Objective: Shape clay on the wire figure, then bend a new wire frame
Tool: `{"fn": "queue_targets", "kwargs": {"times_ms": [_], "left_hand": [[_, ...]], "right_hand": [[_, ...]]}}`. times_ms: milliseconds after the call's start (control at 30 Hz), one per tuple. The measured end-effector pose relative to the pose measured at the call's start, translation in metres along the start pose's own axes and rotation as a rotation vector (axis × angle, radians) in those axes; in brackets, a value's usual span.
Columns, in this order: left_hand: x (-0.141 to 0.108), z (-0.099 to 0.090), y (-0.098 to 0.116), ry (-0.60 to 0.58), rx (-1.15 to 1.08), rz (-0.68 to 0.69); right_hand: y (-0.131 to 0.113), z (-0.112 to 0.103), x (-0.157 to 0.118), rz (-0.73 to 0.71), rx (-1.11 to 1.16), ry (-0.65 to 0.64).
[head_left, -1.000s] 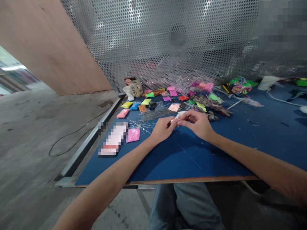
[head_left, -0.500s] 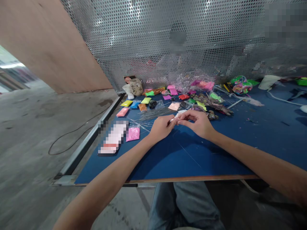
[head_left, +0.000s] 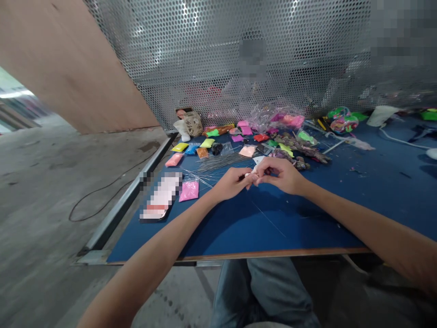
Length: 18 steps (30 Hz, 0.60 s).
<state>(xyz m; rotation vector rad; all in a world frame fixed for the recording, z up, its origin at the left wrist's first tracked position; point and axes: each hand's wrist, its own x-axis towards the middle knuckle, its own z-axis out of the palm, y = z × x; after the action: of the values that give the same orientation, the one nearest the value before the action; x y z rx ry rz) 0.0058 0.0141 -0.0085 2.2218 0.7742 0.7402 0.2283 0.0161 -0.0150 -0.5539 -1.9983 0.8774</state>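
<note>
Over the blue table, my left hand and my right hand meet with fingertips together. Both are closed on a small white piece, mostly hidden by the fingers. A white item shows just behind my right fingers; whether it joins the piece is unclear. Thin metal wires lie behind my left hand. A pale pink packet rests beyond the fingertips, and a pink packet lies left of my left hand.
A phone-like slab, partly pixelated, lies near the left edge. Colored packets, a beige woven object and crumpled clear plastic line the back by a perforated metal panel. A white cup stands back right.
My fingers have shifted around the white piece, the right fingertips now curled lower. More of the white item behind them shows as a pointed shape.
</note>
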Motion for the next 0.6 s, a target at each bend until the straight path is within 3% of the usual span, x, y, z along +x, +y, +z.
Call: {"fn": "queue_targets", "kwargs": {"times_ms": [133,433,600], "left_hand": [[-0.0005,0.0003,-0.0040,0.009,-0.034,-0.018],[-0.0003,-0.0011,-0.0037,0.056,-0.003,-0.045],[-0.0001,-0.0004,-0.0040,0.092,0.026,-0.060]], "right_hand": [[0.0047,0.0005,-0.0004,0.025,0.199,0.064],[-0.0010,0.0000,-0.0001,0.039,-0.026,0.103],[0.0010,0.0022,-0.0021,0.060,0.014,0.123]]}}
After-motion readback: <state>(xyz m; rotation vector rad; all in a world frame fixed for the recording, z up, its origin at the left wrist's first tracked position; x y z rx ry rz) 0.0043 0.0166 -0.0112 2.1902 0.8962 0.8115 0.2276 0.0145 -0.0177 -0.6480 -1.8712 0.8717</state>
